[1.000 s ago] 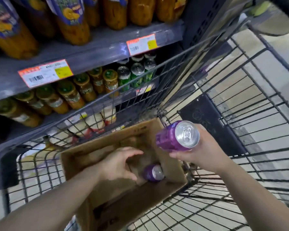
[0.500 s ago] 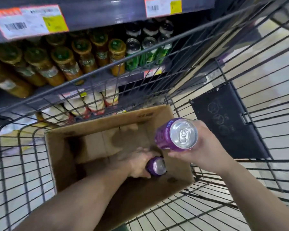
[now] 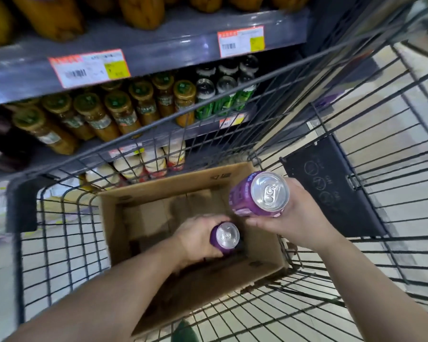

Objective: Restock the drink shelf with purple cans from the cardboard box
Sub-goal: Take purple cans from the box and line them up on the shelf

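An open cardboard box [image 3: 158,191] sits inside a wire shopping cart [image 3: 59,233]. My left hand [image 3: 195,240] reaches into the box and grips a purple can [image 3: 224,238], its silver top facing up. My right hand [image 3: 292,223] holds a second purple can [image 3: 260,195] above the box's right edge, tilted with its top toward me. The rest of the box's floor that I can see is bare cardboard. The drink shelf [image 3: 158,48] rises just beyond the cart.
Orange-filled bottles with green caps [image 3: 119,112] and green cans [image 3: 223,99] stand on the middle shelf behind the cart's rim. White-and-red bottles [image 3: 153,161] fill the shelf below. A black folded child seat panel [image 3: 331,186] lines the cart's right side.
My left hand went down into the box, closed on the lower can and now lifts it slightly. The right hand kept its can in place. The view tilted down, then back up.
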